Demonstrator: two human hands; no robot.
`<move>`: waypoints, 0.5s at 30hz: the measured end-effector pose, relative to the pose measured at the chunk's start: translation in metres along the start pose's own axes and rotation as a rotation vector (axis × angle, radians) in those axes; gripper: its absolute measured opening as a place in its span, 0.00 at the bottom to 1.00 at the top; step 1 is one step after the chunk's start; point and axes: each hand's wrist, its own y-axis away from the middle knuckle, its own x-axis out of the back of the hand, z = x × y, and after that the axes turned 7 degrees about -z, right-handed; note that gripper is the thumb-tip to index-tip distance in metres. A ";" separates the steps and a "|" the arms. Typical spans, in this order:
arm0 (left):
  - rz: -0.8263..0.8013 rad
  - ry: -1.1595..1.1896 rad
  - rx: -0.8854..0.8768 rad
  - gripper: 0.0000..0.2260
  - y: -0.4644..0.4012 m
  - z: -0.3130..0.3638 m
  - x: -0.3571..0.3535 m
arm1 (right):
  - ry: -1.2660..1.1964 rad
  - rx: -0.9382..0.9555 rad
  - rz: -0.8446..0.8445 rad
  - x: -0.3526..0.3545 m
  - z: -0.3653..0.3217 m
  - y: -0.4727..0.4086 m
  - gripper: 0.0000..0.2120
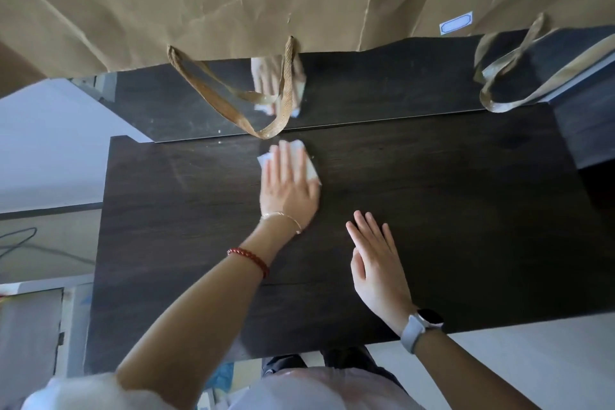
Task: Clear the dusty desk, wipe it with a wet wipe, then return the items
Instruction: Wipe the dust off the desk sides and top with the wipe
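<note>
A dark wooden desk (449, 210) fills the middle of the head view. My left hand (288, 188) lies flat with straight fingers on a white wet wipe (311, 166), pressing it onto the desk near the far edge. The wipe's corners stick out beside my fingers. My right hand (376, 263) rests flat on the desk nearer to me, fingers straight, holding nothing. A mirror strip (382, 93) at the back of the desk reflects my left hand and the wipe.
Brown paper bags (233, 0) hang over the back of the desk, their woven handles (266, 116) drooping over the mirror, one almost down to the desk just beyond the wipe. A second handle (506, 86) hangs at the right. A white wall and floor lie at the left.
</note>
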 end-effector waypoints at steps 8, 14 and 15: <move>-0.060 -0.095 -0.131 0.27 -0.011 0.000 0.006 | -0.280 -0.058 0.161 0.010 0.011 0.014 0.20; -0.015 0.022 -0.404 0.22 0.022 0.013 0.003 | -0.374 -0.104 0.205 0.023 0.007 0.001 0.18; 0.014 0.092 -0.471 0.20 0.029 0.009 0.001 | -0.397 -0.116 0.189 0.029 0.005 -0.004 0.17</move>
